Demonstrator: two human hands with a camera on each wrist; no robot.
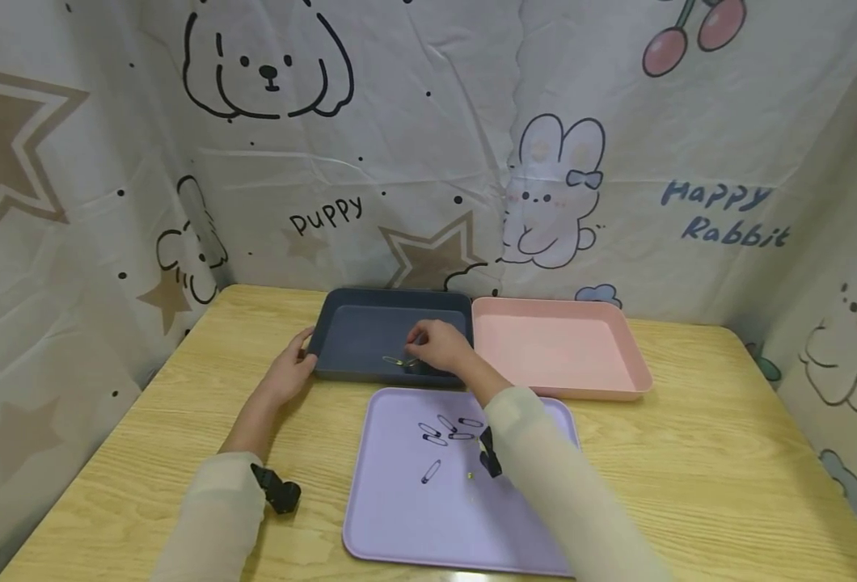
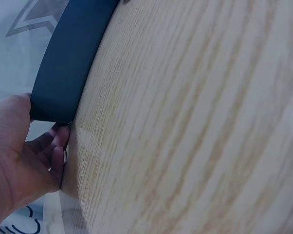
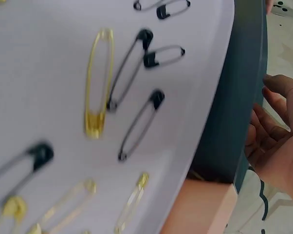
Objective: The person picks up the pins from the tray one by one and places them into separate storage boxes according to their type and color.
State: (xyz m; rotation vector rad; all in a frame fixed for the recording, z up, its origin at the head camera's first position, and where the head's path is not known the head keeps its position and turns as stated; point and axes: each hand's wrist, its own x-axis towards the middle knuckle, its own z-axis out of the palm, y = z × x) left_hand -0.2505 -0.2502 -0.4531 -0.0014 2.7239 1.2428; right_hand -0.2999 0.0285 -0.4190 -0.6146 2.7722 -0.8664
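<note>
Both arms reach forward in pale sleeves, each with a small dark camera at the wrist. The left hand (image 1: pixel 292 372) lies low and outstretched, its thumb and loosely bent fingers (image 2: pixel 56 146) closed round an edge ahead of it. The right hand (image 1: pixel 439 346) is further forward and higher, knuckles up, fingers (image 3: pixel 263 129) curled downward and gathered together at their tips.

Cartoon-printed cloth (image 1: pixel 428 145), perhaps a curtain, surrounds a wooden table (image 1: pixel 727 453).

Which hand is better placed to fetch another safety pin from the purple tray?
Probably the right hand: it hovers over the dark blue plastic tray, beside the purple tray's pins. The left hand holds the blue tray's edge.
</note>
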